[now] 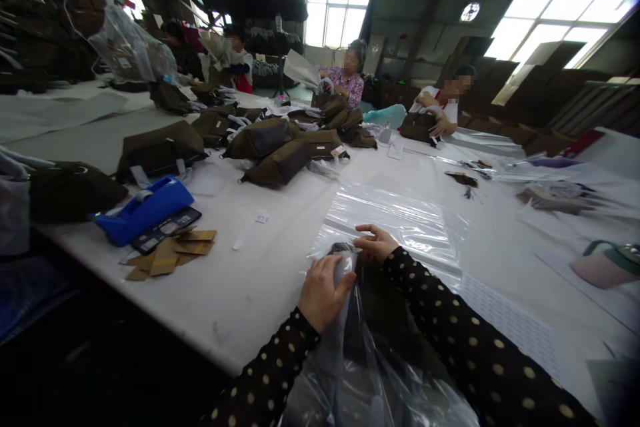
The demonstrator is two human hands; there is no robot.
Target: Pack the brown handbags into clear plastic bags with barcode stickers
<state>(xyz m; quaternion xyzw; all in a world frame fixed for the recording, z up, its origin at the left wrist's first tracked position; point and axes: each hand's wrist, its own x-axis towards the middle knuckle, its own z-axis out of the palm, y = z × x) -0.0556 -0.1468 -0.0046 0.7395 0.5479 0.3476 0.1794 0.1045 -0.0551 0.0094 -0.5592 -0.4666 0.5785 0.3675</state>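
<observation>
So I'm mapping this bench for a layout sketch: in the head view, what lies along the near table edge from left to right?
Blue tape dispenser → brown card tags → left hand gripping the clear plastic bag → right hand at the bag's top → pink bag with green handle.

Two hands at work near the table edge: a left hand (324,292) and a right hand (376,243), both on one clear plastic bag (350,353). One blue tape dispenser (145,208) on the left. Roughly five brown paper tags (173,252) beside it, overlapping, so hard to count exactly. About ten brown bags (280,163) spread farther up the table. Four seated people (345,77) along the far side.
</observation>
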